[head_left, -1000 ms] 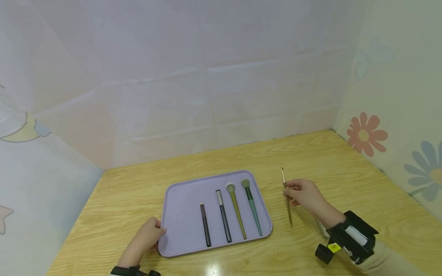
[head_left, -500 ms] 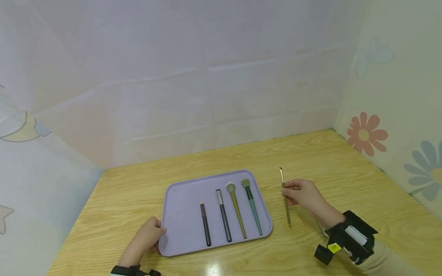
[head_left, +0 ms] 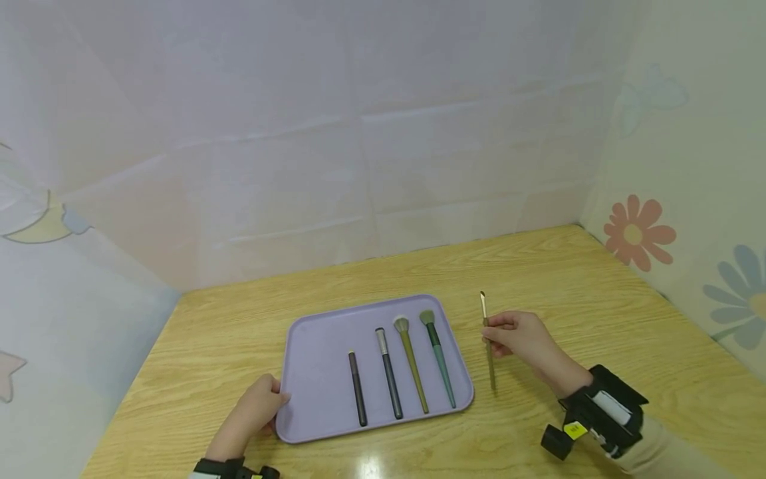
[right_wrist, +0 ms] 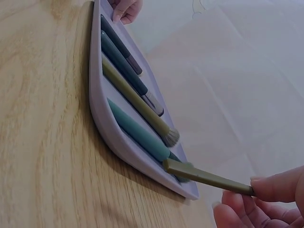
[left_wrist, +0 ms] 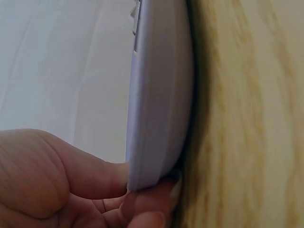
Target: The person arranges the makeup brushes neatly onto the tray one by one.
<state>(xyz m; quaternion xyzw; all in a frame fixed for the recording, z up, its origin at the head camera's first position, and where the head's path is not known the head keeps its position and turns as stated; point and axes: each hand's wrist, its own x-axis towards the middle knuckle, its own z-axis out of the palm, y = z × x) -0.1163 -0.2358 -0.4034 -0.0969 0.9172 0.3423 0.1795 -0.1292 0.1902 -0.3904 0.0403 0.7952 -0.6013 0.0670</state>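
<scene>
My left hand (head_left: 254,407) pinches the left rim of a lilac tray (head_left: 320,372); in the left wrist view the thumb (left_wrist: 97,178) lies over the rim and fingers curl beneath. Right of the tray, my right hand (head_left: 523,339) pinches a slim makeup brush (head_left: 491,366) with an olive handle and gold ferrule, its small tip pointing away. Several brushes lie side by side on the tray: a short black one (head_left: 358,392), a longer black one with a silver ferrule (head_left: 390,379), an olive one with pale bristles (head_left: 413,369) and a green one (head_left: 441,362).
The tray lies on a wood-grain table (head_left: 227,326). A pale hanging sheet (head_left: 287,166) stands along the back edge, and a flower-patterned wall covering (head_left: 688,166) along the right.
The right hand has shifted slightly left with the brush, closer to the tray. A silver piece seen under the right wrist earlier is now hidden. The left hand stays on the rim.
</scene>
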